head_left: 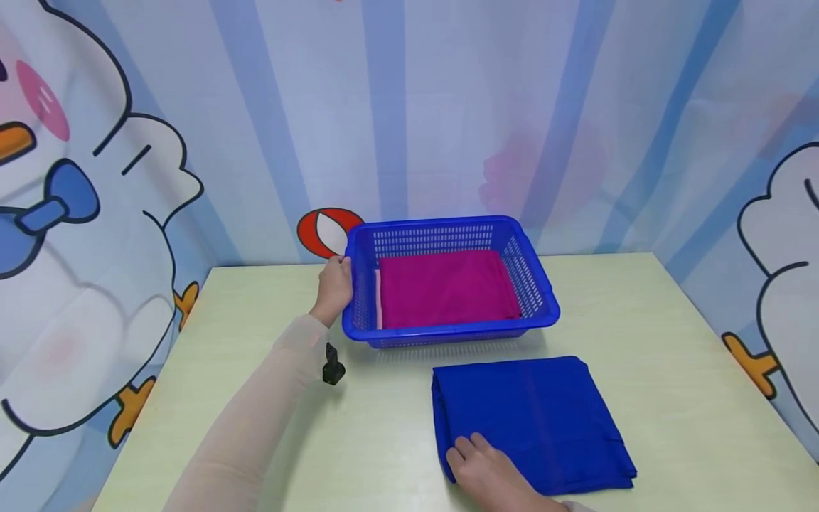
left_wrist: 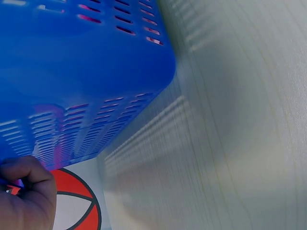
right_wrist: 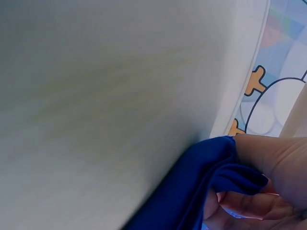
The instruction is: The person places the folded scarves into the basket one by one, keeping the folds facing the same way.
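My left hand (head_left: 335, 290) grips the left rim of a blue plastic basket (head_left: 448, 330) with slotted walls. Inside it lies a folded magenta cloth (head_left: 448, 288), with a thin pale pink edge (head_left: 378, 299) showing at its left. In the left wrist view, curled fingers (left_wrist: 29, 191) hold the rim beside the basket's slotted side (left_wrist: 72, 72). A folded blue cloth (head_left: 537, 419) lies flat in front of the basket. My right hand (head_left: 489, 473) pinches its near left edge. From the right wrist, the layered blue cloth (right_wrist: 192, 187) shows between thumb and fingers.
A pale wood-grain table (head_left: 640, 334) carries everything. Behind it hangs a striped blue backdrop (head_left: 448, 128) with cartoon birds at both sides. A small black device (head_left: 333, 366) sits at my left wrist, by the sleeve (head_left: 256, 412).
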{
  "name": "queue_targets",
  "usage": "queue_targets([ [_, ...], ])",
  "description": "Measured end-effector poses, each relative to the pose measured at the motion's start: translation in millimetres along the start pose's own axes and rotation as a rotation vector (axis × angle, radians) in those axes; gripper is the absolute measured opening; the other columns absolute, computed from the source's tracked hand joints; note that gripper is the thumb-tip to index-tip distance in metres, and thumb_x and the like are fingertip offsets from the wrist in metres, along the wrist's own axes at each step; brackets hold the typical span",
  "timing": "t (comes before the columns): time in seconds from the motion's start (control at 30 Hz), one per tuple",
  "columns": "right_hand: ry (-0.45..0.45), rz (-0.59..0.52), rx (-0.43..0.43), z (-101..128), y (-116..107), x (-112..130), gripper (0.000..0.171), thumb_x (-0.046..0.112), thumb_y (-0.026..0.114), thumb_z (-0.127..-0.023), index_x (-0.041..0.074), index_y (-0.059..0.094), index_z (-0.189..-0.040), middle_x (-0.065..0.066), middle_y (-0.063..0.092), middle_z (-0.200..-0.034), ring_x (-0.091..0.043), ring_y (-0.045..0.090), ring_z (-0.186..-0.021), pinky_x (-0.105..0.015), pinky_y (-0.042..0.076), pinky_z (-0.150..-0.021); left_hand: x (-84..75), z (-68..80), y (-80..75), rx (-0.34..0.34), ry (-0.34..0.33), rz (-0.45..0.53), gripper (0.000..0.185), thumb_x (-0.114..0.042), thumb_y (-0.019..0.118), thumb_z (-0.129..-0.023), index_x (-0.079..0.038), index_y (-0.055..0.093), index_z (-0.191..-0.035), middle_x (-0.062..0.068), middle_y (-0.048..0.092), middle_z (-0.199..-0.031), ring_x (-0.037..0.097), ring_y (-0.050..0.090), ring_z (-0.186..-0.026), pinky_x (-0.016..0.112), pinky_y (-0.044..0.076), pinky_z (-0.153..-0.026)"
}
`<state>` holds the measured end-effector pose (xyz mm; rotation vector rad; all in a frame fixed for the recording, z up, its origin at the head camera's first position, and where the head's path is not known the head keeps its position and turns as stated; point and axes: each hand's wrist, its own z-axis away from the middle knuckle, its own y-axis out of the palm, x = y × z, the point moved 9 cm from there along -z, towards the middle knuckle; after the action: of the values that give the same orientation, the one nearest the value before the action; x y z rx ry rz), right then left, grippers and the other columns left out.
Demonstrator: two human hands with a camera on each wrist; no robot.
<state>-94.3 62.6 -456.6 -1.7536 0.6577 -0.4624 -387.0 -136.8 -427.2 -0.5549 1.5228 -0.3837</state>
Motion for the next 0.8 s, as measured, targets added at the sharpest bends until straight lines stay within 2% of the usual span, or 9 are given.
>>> queue_targets([
  [0.13, -0.024, 0.011, -0.008, -2.9, 0.1, 5.9, 0.019, -0.002, 0.073, -0.077, 0.009, 0.058, -0.077, 0.000, 0.047, -0.070, -0.010, 0.038, -0.060, -0.020, 0.038, -0.053, 0.9, 0.7, 1.2, 0.005, -0.009, 0.005, 0.045, -0.022, 0.028, -0.111, 0.013, 0.046, -0.133, 0.029, 0.061, -0.112, 0.038, 0.063, -0.097, 0.049, 0.055, -0.089],
  [0.3, -0.004, -0.042, 0.098, -6.7, 4.3, 8.2, 0.011, 0.011, 0.072, -0.086, 0.007, 0.062, -0.084, -0.001, 0.051, -0.074, -0.010, 0.041, -0.064, -0.020, 0.043, -0.056, 0.7, 0.8, 0.7, 0.003, -0.016, 0.012, 0.045, -0.023, 0.028, -0.111, 0.013, 0.046, -0.133, 0.029, 0.061, -0.112, 0.038, 0.063, -0.097, 0.049, 0.055, -0.089],
  [0.43, 0.000, -0.067, 0.159, -9.7, 6.4, 11.3, 0.017, 0.022, 0.072, -0.089, 0.007, 0.065, -0.088, 0.000, 0.054, -0.077, -0.009, 0.044, -0.067, -0.021, 0.045, -0.060, 0.1, 0.4, 0.2, 0.001, -0.013, 0.010, 0.045, -0.022, 0.029, -0.111, 0.013, 0.046, -0.133, 0.030, 0.060, -0.114, 0.039, 0.063, -0.099, 0.050, 0.054, -0.091],
  [0.8, 0.005, -0.123, 0.238, -14.2, 12.6, 16.9, 0.040, 0.047, 0.072, -0.088, 0.008, 0.067, -0.094, 0.000, 0.057, -0.082, -0.007, 0.044, -0.069, -0.019, 0.046, -0.061, -0.6, -0.8, 0.9, 0.001, 0.010, 0.016, 0.045, -0.021, 0.029, -0.111, 0.014, 0.046, -0.133, 0.030, 0.061, -0.114, 0.040, 0.063, -0.099, 0.050, 0.054, -0.090],
])
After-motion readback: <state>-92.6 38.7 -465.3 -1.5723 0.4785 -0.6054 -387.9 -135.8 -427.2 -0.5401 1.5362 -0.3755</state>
